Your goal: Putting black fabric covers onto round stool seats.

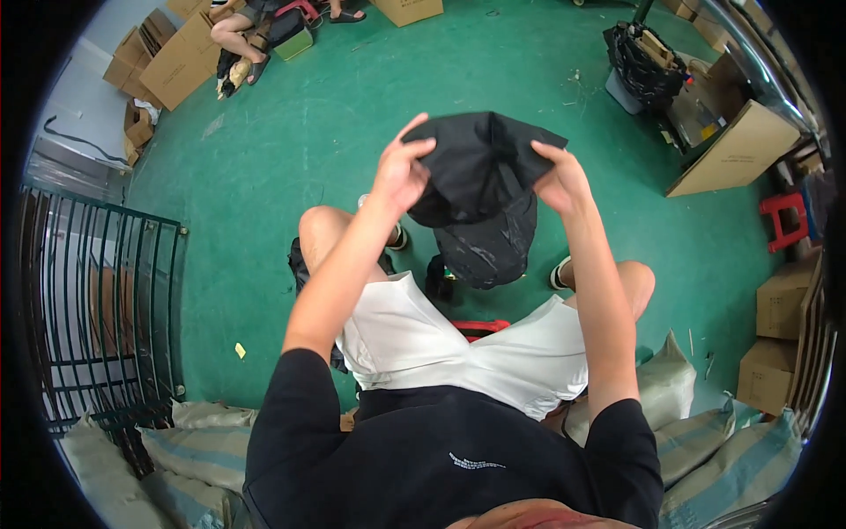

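Out in front of my knees I hold up a black cloth cap point(471, 167) with both hands. My left hand point(405, 169) pinches its left edge, thumb on top and fingers behind. At the opposite edge, my right hand point(560, 181) grips the cloth the same way. Just below it, between my legs, is a second black cap point(486, 245) with faint grey marks; the held cap overlaps its upper part. What supports this lower cap is hidden, and neither hand visibly touches it.
A green metal rack point(115, 300) stands at left. Woven sacks point(194, 450) lie on both sides behind me. Ahead right are a black bag-lined bin point(648, 66) and a leaning cardboard sheet point(736, 150). A red stool point(782, 220) stands far right. Another person's legs point(236, 40) show upper left.
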`<state>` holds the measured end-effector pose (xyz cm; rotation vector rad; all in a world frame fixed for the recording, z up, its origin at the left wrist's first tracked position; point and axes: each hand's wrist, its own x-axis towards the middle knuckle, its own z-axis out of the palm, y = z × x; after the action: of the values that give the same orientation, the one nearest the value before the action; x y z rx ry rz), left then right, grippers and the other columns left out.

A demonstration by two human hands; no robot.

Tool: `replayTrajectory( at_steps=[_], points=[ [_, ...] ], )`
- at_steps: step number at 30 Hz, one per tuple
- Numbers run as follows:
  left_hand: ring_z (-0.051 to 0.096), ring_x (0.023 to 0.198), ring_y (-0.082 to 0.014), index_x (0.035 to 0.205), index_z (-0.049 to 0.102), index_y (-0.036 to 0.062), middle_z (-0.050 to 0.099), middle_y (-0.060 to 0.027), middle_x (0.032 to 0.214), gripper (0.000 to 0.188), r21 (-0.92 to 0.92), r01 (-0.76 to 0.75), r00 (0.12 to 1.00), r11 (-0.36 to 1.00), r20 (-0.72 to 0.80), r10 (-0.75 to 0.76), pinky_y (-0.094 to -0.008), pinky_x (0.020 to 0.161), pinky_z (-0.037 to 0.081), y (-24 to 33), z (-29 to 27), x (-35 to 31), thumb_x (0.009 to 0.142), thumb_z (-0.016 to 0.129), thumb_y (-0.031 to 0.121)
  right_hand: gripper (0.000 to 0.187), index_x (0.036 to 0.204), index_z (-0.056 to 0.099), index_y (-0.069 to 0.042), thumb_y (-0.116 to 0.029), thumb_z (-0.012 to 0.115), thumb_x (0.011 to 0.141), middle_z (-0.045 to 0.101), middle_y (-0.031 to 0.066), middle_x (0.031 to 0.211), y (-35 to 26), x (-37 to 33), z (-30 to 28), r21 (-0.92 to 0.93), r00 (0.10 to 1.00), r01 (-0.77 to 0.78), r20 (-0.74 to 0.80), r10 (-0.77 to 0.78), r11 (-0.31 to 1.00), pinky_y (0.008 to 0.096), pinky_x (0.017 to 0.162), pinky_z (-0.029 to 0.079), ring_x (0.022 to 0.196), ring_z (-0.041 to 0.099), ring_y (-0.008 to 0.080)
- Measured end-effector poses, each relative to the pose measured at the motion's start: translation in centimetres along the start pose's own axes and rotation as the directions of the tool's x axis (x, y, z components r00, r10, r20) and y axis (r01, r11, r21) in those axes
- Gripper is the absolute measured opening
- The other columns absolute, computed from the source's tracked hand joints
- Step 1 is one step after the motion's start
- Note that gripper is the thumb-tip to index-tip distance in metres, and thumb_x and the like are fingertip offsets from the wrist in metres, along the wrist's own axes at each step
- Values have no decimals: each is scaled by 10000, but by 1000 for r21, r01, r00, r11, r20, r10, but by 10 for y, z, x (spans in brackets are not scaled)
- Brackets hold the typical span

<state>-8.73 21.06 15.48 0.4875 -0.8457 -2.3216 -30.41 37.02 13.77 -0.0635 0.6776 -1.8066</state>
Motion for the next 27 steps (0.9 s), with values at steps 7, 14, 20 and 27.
replayTrajectory(
  at_steps=[7, 14, 20, 27],
  points=[
    [633, 981, -274, 1248, 508, 72, 612, -164, 1083, 474, 27, -89, 995, 996, 40, 88, -458, 877, 525, 57, 40, 120, 813, 563, -108, 243, 1108, 544, 113, -25, 534, 908, 615, 196, 1152, -72, 89, 53, -86, 983, 178, -37, -181, 980, 408, 967, 485, 1016, 622, 305],
    [609, 1002, -235, 1169, 588, 105, 618, -76, 1096, 352, 112, -142, 983, 984, -102, 153, -409, 873, 525, -5, -29, 170, 836, 581, -11, 242, 1134, 580, -19, -119, 597, 914, 646, 93, 1088, -49, 162, -42, -165, 950, 172, -231, -208, 971, 385, 816, 545, 954, 642, 225],
    [606, 969, -204, 1093, 676, 39, 667, -87, 1047, 248, 156, 75, 833, 985, -552, 24, -347, 883, 485, -154, -157, 142, 865, 580, 27, 208, 1073, 587, -70, -157, 641, 893, 646, 90, 1015, 60, 162, -186, -213, 774, -141, -633, -27, 967, 410, 714, 525, 816, 636, 244],
    [610, 970, -231, 1096, 684, 54, 663, -108, 1085, 267, 71, 307, 679, 949, -715, -166, -376, 884, 475, -198, -179, 65, 845, 607, 4, 473, 1314, 442, -37, -166, 640, 905, 632, 128, 1022, 102, 100, -244, -227, 753, -191, -658, -6, 955, 417, 686, 513, 810, 639, 246]
  ],
)
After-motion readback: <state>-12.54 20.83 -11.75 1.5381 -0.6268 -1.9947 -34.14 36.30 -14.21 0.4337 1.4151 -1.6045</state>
